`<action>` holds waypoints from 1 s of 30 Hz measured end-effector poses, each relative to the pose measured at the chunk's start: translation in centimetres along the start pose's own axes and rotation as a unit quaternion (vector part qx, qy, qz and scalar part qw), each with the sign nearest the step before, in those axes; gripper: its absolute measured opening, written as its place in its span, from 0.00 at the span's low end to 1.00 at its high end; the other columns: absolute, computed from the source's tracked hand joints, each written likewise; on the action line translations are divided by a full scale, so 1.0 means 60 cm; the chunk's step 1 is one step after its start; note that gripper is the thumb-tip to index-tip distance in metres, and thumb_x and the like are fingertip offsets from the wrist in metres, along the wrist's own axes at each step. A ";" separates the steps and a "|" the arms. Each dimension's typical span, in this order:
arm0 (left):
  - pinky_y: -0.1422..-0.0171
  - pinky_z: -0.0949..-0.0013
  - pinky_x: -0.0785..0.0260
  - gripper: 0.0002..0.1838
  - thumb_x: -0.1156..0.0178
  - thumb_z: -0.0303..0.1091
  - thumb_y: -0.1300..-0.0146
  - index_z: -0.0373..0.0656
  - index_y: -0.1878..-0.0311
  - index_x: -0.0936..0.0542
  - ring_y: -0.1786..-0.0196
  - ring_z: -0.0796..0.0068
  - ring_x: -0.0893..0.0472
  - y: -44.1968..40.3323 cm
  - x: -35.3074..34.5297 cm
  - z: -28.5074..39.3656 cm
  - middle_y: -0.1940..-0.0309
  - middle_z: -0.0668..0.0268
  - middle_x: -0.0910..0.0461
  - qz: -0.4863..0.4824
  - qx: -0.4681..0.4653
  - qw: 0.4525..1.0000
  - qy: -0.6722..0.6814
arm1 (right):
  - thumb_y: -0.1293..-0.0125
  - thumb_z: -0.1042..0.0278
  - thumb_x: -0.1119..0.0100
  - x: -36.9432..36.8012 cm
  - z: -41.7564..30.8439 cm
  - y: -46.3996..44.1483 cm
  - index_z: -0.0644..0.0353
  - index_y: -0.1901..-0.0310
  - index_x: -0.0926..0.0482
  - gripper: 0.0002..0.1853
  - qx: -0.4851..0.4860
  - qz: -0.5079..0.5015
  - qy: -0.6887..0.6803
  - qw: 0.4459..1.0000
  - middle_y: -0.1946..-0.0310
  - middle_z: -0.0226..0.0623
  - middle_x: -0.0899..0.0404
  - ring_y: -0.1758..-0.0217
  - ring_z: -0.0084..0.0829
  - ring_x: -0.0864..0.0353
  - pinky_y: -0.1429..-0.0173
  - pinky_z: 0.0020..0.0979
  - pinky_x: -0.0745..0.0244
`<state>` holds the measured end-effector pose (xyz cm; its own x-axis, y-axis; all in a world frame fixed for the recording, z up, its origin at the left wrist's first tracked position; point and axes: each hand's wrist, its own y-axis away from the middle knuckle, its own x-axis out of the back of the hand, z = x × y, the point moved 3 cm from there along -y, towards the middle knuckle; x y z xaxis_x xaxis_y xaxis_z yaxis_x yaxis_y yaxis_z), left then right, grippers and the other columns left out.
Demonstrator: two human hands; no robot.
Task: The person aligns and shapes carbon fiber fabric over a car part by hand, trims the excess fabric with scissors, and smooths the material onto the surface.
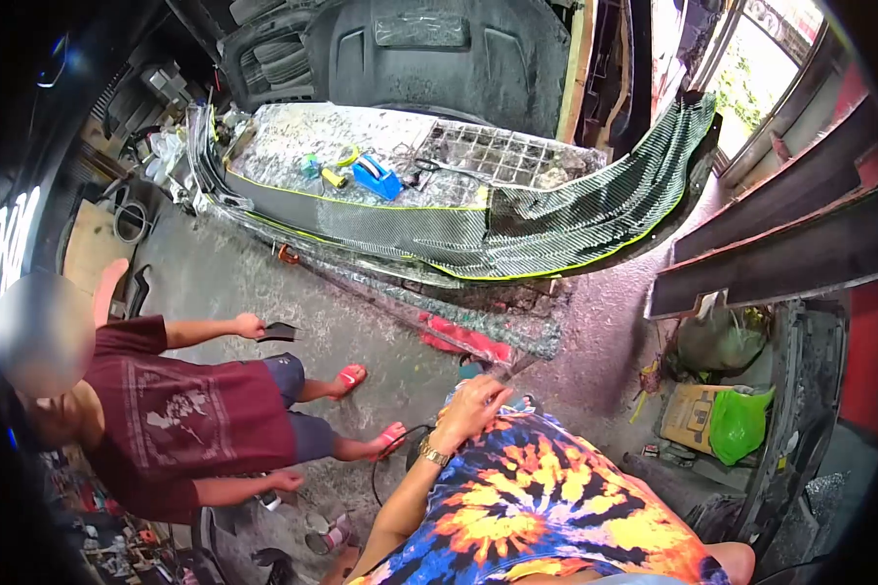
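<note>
My left hand [472, 408], with a gold watch on the wrist, is in front of my tie-dye shirt [532, 507]. Its fingers are curled together, and whatever may be in them is too small to make out. My right hand does not show; only a bit of bare arm appears at the lower right. Beyond my left hand, a long carbon-fibre-covered panel [449, 234] with yellow-green edging lies along a worktable [293, 132]. On the tabletop are a blue tape dispenser [376, 177], a yellow tape roll [335, 177] and black-handled scissors [427, 168].
A person in a maroon shirt [190, 409] stands at left, holding a small dark piece [278, 332]. Dark panels [780, 244] jut in from the right. Below them are a cardboard box [688, 414] and a green bag [739, 425]. A red wrapped bundle [463, 336] lies under the table.
</note>
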<state>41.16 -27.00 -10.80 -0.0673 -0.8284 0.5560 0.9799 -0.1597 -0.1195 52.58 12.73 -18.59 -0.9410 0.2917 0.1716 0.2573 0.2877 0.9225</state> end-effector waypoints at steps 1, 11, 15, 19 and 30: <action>0.57 0.58 0.29 0.09 0.35 0.35 0.36 0.38 0.65 0.18 0.62 0.57 0.21 -0.009 0.003 -0.003 0.69 0.59 0.22 -0.016 -0.011 1.000 0.002 | 0.38 0.59 0.41 -0.005 -0.004 -0.001 0.63 0.60 0.18 0.15 0.001 0.000 -0.006 1.000 0.64 0.58 0.19 0.59 0.58 0.19 0.56 0.45 0.24; 0.61 0.60 0.28 0.05 0.32 0.30 0.40 0.40 0.66 0.18 0.66 0.59 0.20 -0.127 0.026 0.008 0.70 0.62 0.21 -0.029 -0.148 0.988 0.033 | 0.37 0.62 0.40 0.147 -0.249 0.058 0.62 0.60 0.18 0.12 0.213 0.157 -0.002 0.964 0.65 0.57 0.19 0.62 0.55 0.18 0.57 0.43 0.23; 0.61 0.60 0.29 0.06 0.31 0.28 0.42 0.39 0.69 0.19 0.68 0.59 0.21 -0.171 0.064 -0.016 0.72 0.62 0.21 -0.039 -0.155 0.986 0.048 | 0.31 0.72 0.41 0.234 -0.331 0.045 0.67 0.55 0.19 0.08 0.233 0.337 -0.163 0.897 0.68 0.36 0.16 0.66 0.24 0.18 0.59 0.28 0.23; 0.62 0.61 0.30 0.07 0.30 0.27 0.43 0.39 0.71 0.21 0.67 0.60 0.21 -0.218 0.097 -0.028 0.72 0.62 0.20 -0.035 -0.187 0.980 0.064 | 0.29 0.74 0.44 0.280 -0.392 0.051 0.67 0.52 0.20 0.09 0.238 0.413 -0.164 0.864 0.67 0.37 0.16 0.66 0.26 0.17 0.60 0.29 0.22; 0.36 0.57 0.31 0.18 0.34 0.31 0.38 0.39 0.45 0.20 0.40 0.57 0.23 -0.350 0.086 -0.026 0.42 0.59 0.21 -0.041 -0.176 0.983 0.018 | 0.30 0.73 0.44 0.354 -0.474 0.073 0.63 0.46 0.21 0.13 0.305 0.362 -0.057 0.879 0.47 0.43 0.20 0.43 0.43 0.20 0.39 0.38 0.26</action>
<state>19.96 -28.74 -6.70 -0.1571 -0.8227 0.5464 0.8453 -0.3981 -0.3564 27.46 -5.77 -1.04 -0.4626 0.6794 0.5696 0.8825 0.4145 0.2224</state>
